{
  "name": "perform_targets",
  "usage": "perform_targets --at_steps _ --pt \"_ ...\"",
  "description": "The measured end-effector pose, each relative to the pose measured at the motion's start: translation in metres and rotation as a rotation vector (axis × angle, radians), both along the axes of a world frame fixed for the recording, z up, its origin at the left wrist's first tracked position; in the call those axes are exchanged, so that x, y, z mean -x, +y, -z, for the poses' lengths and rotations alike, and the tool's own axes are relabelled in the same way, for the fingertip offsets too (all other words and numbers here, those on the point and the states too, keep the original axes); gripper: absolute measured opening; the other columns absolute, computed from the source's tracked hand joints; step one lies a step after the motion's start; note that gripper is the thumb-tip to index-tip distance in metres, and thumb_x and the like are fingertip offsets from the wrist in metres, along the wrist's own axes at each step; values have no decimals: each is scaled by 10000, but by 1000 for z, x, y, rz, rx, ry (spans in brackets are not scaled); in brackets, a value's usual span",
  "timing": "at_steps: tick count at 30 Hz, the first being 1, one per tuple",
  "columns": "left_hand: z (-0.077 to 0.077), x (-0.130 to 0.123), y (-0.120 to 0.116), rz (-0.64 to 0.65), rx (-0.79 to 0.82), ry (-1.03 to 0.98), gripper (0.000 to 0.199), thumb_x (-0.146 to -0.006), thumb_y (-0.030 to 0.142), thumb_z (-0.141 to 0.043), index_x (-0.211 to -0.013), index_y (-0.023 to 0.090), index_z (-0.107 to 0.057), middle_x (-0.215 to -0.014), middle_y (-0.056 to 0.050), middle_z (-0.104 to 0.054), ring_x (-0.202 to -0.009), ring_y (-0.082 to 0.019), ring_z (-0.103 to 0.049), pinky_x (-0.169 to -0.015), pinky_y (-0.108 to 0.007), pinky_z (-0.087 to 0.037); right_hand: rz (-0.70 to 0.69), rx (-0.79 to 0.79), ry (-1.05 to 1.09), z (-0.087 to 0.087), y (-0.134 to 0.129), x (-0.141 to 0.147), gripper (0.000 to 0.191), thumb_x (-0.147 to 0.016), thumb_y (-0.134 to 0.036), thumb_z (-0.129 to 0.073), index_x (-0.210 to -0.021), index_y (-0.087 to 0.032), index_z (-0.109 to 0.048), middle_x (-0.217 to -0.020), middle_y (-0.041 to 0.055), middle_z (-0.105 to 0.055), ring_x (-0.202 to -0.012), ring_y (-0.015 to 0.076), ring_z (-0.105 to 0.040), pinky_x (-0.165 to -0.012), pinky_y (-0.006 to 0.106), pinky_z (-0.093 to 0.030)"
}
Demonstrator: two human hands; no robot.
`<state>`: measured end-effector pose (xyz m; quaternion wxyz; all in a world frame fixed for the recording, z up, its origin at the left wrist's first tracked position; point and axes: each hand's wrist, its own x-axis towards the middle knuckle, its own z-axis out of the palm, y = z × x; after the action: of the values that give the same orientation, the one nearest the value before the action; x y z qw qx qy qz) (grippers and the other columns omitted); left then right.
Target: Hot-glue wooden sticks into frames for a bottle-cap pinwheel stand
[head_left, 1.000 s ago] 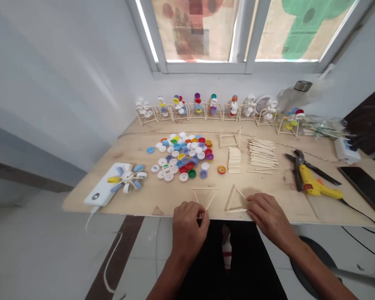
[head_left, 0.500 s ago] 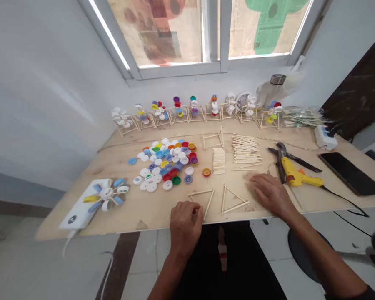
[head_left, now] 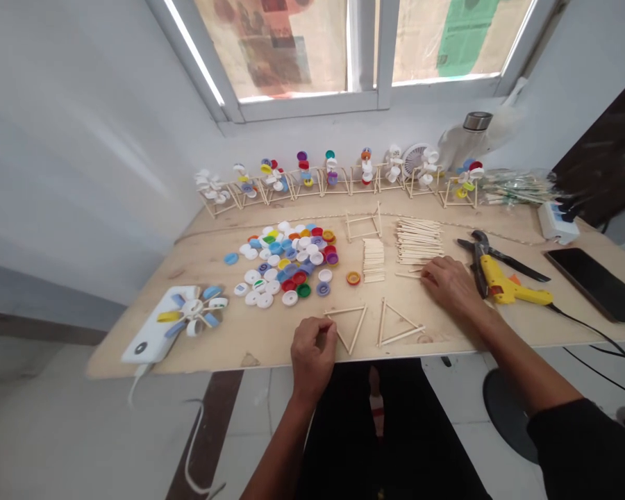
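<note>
My left hand (head_left: 313,351) rests at the table's front edge, its fingers curled together beside the corner of a stick triangle (head_left: 358,326); whatever is between the fingertips is hidden. A second stick triangle (head_left: 407,337) lies to its right, flat on the wood. My right hand (head_left: 451,283) reaches to the near end of a pile of long wooden sticks (head_left: 418,239), its fingertips closed on a loose wooden stick (head_left: 407,275). Shorter sticks (head_left: 373,260) lie stacked left of that pile. Behind them stands a small stick frame (head_left: 363,225).
Colourful bottle caps (head_left: 286,260) are heaped left of centre. A cap wheel (head_left: 192,310) lies on a white power bank (head_left: 148,340). On the right are a yellow glue gun (head_left: 515,288), black-handled cutters (head_left: 505,260) and a phone (head_left: 596,283). Several finished cap wheels on frames (head_left: 305,173) line the back.
My right hand has moved forward and come down on the loose sticks by the pile. My left hand stays by the left triangle. The whole view has shifted slightly.
</note>
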<state>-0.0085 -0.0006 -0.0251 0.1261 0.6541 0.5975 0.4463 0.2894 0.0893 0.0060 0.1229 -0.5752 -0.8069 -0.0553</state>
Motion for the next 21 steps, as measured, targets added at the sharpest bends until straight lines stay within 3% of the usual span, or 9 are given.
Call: perform_targets --at_steps 5,13,17,21 --pt "-2 -1 -1 -5 -4 -2 124 -837 259 -517 -750 196 -578 -712 -14 -607 -708 -161 -584 -706 -309 -467 -110 -25 73 -4 -18 1 132 -861 -231 -519 -770 -182 -600 -797 68 -638 -784 202 -518 -711 318 -331" --pt "-2 3 -2 38 -10 -137 96 -861 256 -525 -833 195 -595 -807 -24 -625 -800 -163 -601 -753 -308 -485 -286 47 302 -9 -83 60 160 -919 -241 -466 -808 -192 -570 -764 43 -623 -754 169 -523 -728 320 -333" --pt "-6 7 9 128 -81 106 143 -854 216 -530 -959 198 -626 -959 -61 -642 -954 -202 -573 -870 -367 -449 -270 30 313 -6 -86 73 147 -914 -210 -467 -806 -186 -563 -756 39 -613 -768 171 -512 -742 326 -329" --pt "-8 7 21 171 -49 350 180 -833 188 -549 -983 207 -647 -1010 -65 -659 -1011 -240 -545 -904 -406 -395 -246 7 326 -3 -83 74 138 -908 -207 -477 -804 -192 -566 -746 34 -611 -767 171 -517 -753 332 -327"
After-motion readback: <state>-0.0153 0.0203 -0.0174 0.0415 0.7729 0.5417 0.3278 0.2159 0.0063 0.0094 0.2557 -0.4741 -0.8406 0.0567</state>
